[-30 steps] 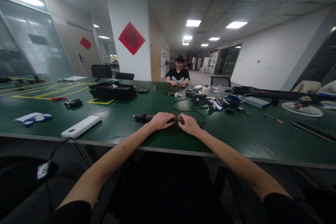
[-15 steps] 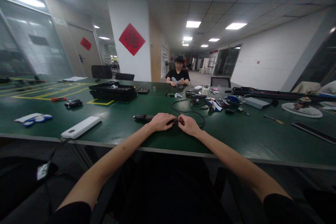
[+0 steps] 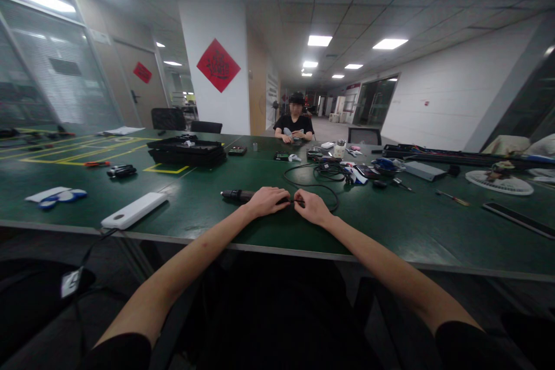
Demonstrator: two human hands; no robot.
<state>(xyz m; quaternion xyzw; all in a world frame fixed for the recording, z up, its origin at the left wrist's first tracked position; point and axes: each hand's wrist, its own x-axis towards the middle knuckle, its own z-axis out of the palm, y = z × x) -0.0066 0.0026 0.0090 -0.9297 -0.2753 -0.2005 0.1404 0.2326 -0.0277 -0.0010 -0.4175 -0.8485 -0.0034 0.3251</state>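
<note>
A dark, long-bodied electric screwdriver (image 3: 236, 194) lies on the green table, its silver tip pointing left. My left hand (image 3: 269, 201) is closed over the rear part of its body, which the fingers partly hide. Just to the right, the thumb and fingers of my right hand (image 3: 310, 206) pinch a thin black cable (image 3: 337, 199) close to the tool's back end. Only a small gap separates the two hands. Behind my right hand the cable loops out and runs back to a dark coil. How the cable meets the tool is hidden by my fingers.
A white power strip (image 3: 134, 210) lies left near the table edge. Black trays (image 3: 186, 153) stand further back. Across the table sits another person (image 3: 295, 124), hands close together. Tools, wires and a round white part (image 3: 498, 182) cover the right side, with a dark flat bar (image 3: 518, 218) nearer.
</note>
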